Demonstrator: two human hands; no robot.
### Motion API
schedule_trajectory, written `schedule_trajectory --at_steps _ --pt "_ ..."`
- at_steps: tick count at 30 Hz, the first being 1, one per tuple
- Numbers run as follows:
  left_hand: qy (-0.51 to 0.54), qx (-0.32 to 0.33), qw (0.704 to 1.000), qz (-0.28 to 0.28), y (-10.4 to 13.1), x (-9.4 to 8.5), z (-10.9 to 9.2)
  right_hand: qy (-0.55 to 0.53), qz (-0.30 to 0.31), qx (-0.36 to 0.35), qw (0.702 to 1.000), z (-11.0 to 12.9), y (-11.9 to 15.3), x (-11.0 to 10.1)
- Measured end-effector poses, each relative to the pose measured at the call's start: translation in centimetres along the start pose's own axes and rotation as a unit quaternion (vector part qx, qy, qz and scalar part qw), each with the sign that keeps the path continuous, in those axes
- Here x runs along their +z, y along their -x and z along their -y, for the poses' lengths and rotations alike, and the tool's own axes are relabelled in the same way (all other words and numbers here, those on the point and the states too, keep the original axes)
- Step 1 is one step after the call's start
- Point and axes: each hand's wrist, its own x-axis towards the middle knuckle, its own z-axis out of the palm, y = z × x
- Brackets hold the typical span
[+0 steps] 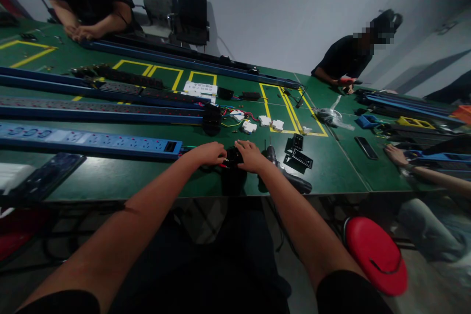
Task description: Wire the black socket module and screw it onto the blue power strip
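Note:
Just past the end of a light blue power strip (121, 142), both hands meet over a small black part (233, 158). My left hand (212, 153) is closed at its left side, with a bit of red, perhaps a wire, under the fingertips. What exactly those fingers pinch is hidden. My right hand (250, 156) has its fingers wrapped on the black part from the right. Green and other thin wires (188, 147) run from the strip's end toward my left hand. A dark power drill (290, 174) lies right of my right hand, beside two black brackets (302, 158).
More long power strips (110, 109) lie to the left on the green table (342, 167). White connector blocks (249, 126) and loose wires sit ahead. Co-workers sit across and at right, one forearm (423, 169) reaching in. A phone (366, 148) and plastic bag (333, 117) lie right.

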Motion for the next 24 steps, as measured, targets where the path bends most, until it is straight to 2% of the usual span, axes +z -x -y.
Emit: schedule_trajectory --at_steps 2,4,8,13,24 --pt "-0.016 0.004 1.000 -0.009 0.1 0.1 -0.1 0.002 0.009 -0.010 1.000 -0.4 -1.6 1.0" --pt "-0.026 0.006 1.000 -0.017 0.2 0.1 -0.2 0.007 -0.011 -0.028 1.000 -1.0 -2.1 1.5" --pt "-0.015 -0.004 0.999 -0.040 0.4 0.2 -0.3 0.007 -0.052 -0.040 0.998 -1.7 -1.6 1.7" --pt "-0.003 -0.008 0.999 -0.041 0.5 0.1 -0.3 -0.009 -0.053 -0.027 0.998 -1.9 -1.6 1.9" --pt "-0.007 -0.013 0.999 -0.040 0.5 0.2 0.4 -0.044 -0.063 -0.050 0.996 -2.3 -1.8 2.0"
